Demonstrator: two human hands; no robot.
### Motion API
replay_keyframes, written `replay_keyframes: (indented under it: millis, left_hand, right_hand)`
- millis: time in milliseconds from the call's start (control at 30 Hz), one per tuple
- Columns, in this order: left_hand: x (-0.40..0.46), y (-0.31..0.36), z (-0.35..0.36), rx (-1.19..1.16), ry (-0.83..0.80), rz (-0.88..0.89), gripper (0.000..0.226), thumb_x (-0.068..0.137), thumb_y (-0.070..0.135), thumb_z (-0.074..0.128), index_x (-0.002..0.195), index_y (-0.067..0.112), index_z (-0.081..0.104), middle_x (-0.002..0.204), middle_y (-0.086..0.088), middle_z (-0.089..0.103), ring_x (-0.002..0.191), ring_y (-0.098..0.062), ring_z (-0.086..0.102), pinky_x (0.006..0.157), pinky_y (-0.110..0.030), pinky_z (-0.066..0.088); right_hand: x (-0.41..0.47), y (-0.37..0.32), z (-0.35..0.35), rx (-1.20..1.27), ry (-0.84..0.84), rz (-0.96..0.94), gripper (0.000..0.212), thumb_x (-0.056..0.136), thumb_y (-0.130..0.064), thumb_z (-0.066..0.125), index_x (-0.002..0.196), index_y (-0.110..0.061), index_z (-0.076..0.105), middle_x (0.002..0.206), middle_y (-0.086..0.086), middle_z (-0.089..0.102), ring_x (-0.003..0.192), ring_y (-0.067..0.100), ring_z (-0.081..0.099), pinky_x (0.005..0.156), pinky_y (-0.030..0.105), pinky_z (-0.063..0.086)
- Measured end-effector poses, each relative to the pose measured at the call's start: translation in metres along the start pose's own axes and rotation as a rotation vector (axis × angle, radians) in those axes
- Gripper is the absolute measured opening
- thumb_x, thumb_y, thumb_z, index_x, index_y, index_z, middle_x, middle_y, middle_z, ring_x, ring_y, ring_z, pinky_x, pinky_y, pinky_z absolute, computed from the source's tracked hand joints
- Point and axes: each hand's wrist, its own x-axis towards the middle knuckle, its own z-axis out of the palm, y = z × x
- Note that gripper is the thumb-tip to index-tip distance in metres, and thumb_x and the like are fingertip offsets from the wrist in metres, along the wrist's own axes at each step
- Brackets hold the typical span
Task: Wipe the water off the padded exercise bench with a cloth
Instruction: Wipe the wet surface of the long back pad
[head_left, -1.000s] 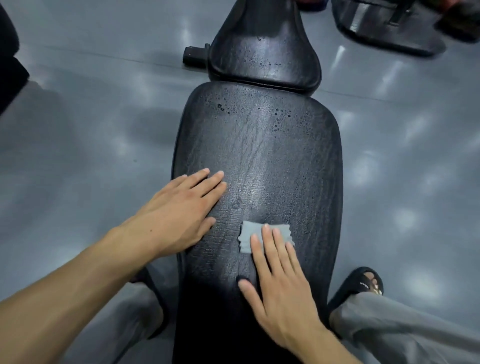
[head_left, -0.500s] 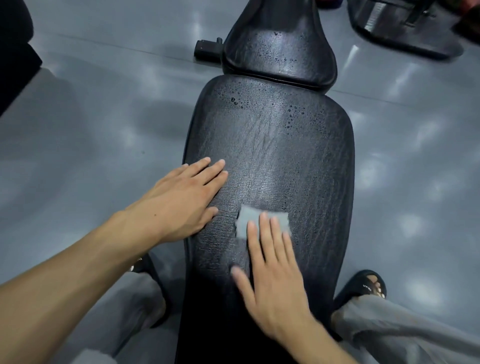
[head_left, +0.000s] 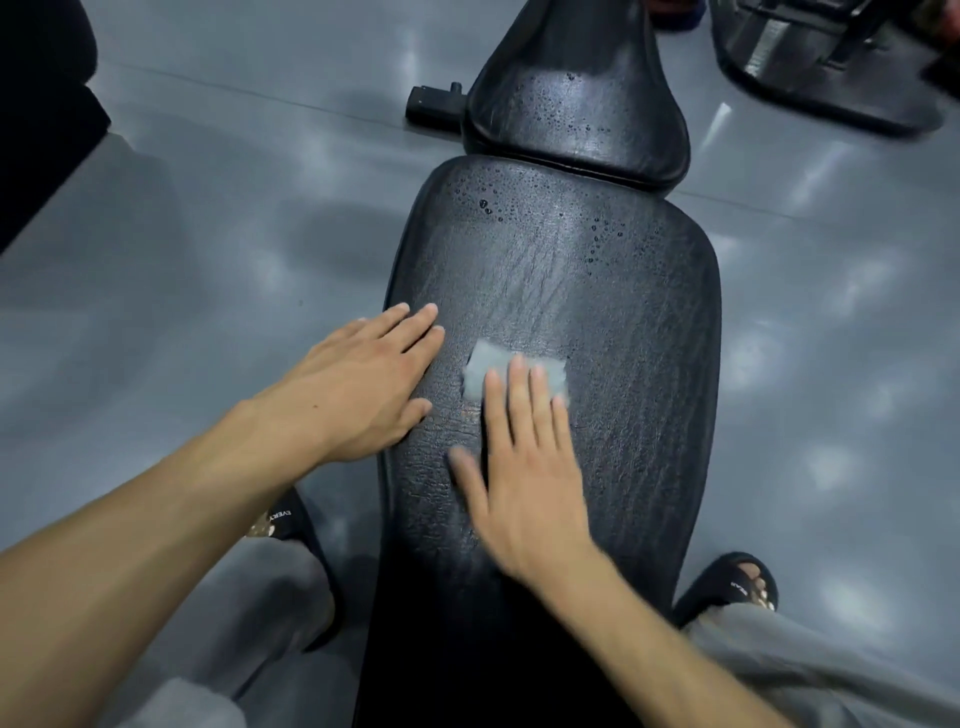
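Black crackle-grained bench pad (head_left: 571, 291), pale grey-blue cloth (head_left: 498, 364), glossy grey floor (head_left: 208, 249), grey trousers (head_left: 810, 670), black sandals (head_left: 727, 582)

Black padded vinyl surface (head_left: 613, 312), creased and cracked, with a dull sheen; water beads are seen at its far end. Small grey cloth (head_left: 488, 366), soft and matt. Polished grey floor (head_left: 208, 270), smooth and glossy with reflections.
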Motion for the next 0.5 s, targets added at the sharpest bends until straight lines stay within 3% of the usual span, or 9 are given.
replay_keyframes:
  millis: [100,200,400,500]
  left_hand:
    - [0.000,-0.005,-0.003,-0.022,-0.005,-0.024,0.077,0.104,0.050,0.042,0.163,0.018,0.005,0.172,0.001,-0.008,0.159,-0.021,0.001,0.128,-0.041,0.016]
    - [-0.001,-0.009,-0.004,-0.041,-0.003,-0.049,0.074,0.105,0.047,0.041,0.164,0.019,0.006,0.172,0.002,-0.007,0.159,-0.021,0.003,0.128,-0.041,0.015]
    - [-0.006,-0.017,-0.007,-0.063,-0.025,-0.098,0.066,0.107,0.035,0.039,0.163,0.017,0.011,0.172,-0.001,-0.001,0.158,-0.023,0.011,0.126,-0.041,0.020]
    - [-0.009,-0.020,-0.010,-0.068,-0.049,-0.129,0.062,0.105,0.029,0.039,0.162,0.016,0.017,0.172,-0.001,0.004,0.157,-0.024,0.016,0.125,-0.041,0.023]
  right_hand:
    - [-0.069,-0.015,0.013,-0.039,-0.042,-0.178,0.079,0.101,-0.056,0.037,0.161,-0.007,0.020,0.169,0.018,0.009,0.158,0.031,0.005,0.122,0.050,0.018]
    - [-0.059,-0.007,0.013,-0.069,-0.042,-0.240,0.076,0.101,-0.054,0.038,0.161,-0.009,0.024,0.170,0.014,0.012,0.157,0.029,0.010,0.121,0.049,0.020]
    - [0.086,-0.001,-0.008,-0.048,0.039,0.001,0.073,0.104,-0.054,0.016,0.163,-0.012,0.014,0.170,0.014,0.004,0.158,0.028,0.002,0.126,0.049,0.012]
    - [0.070,-0.022,0.000,-0.016,0.069,0.039,0.073,0.105,-0.053,0.022,0.163,-0.009,0.013,0.170,0.017,0.003,0.158,0.032,-0.001,0.126,0.051,0.010]
